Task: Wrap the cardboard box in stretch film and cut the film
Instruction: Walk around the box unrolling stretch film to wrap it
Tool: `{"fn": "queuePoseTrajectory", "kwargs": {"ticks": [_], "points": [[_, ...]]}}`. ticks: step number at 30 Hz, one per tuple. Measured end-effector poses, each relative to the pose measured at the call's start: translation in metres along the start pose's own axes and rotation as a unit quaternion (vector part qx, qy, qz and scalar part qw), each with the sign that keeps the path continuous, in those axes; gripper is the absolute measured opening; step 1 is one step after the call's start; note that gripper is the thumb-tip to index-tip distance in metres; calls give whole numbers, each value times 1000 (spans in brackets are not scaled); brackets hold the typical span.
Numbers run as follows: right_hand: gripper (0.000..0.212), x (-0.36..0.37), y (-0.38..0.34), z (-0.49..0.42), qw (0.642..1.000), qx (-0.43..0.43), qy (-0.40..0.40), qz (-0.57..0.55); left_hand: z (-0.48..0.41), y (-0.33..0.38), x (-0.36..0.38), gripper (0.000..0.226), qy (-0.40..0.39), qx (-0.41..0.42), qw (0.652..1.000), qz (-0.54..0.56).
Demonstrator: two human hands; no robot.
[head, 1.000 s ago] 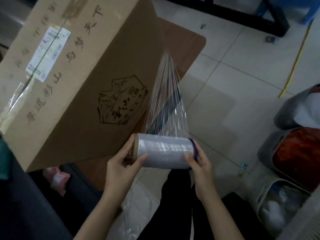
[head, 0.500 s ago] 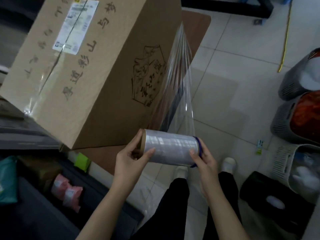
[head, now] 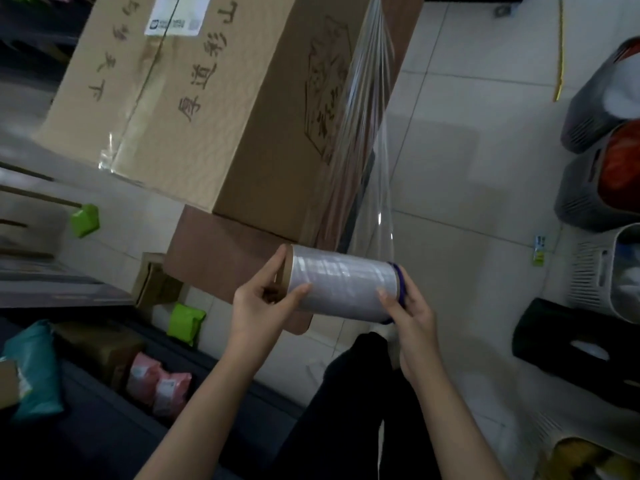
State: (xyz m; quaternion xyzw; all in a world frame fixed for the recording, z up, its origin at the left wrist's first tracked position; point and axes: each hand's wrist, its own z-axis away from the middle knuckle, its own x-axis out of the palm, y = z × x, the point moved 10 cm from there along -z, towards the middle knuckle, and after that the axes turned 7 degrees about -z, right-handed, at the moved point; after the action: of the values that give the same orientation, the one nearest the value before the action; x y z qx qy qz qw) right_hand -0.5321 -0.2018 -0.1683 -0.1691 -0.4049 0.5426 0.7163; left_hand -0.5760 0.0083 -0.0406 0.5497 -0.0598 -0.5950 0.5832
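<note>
A large cardboard box (head: 214,109) with printed characters and a white label stands on a low brown table (head: 225,261). The roll of stretch film (head: 343,282) lies level between my hands, just in front of the box's near corner. My left hand (head: 263,303) grips its cardboard-core end, fingers inside the tube. At the purple-rimmed end my right hand (head: 412,313) holds on. A clear sheet of film (head: 367,133) runs from the roll up along the box's right side to its top corner.
Grey and white laundry baskets (head: 588,192) line the right side beside a black box (head: 571,344) on the tiled floor. Small green, pink and teal parcels (head: 156,382) lie at the lower left near a dark surface. My dark trouser legs stand below the roll.
The view has swung around the box toward its near corner. The roll stays in both hands and the film sheet now stretches longer along the box's right side.
</note>
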Motion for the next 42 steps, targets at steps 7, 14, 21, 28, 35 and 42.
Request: {"fn": "queuePoseTrajectory", "kwargs": {"ticks": [7,14,21,28,35,42], "points": [[46,17,38,23,999,14,34,-3,-3,-30,-25,63,-51,-2,999,-7],[62,70,78,34,995,15,74,-58,-44,-55,-69,63,-110,5,992,-57],[101,109,125,39,979,33,130,-151,-77,-70,-94,65,-163,21,980,-112],[51,121,150,38,974,4,154,-167,-85,-72,-107,63,-168,73,974,-130],[54,146,171,47,955,-26,213,-203,-118,-79,-113,68,-247,134,943,-180],[96,196,214,56,914,-51,285,-285,-138,-80,-135,68,-315,221,896,-222]]}}
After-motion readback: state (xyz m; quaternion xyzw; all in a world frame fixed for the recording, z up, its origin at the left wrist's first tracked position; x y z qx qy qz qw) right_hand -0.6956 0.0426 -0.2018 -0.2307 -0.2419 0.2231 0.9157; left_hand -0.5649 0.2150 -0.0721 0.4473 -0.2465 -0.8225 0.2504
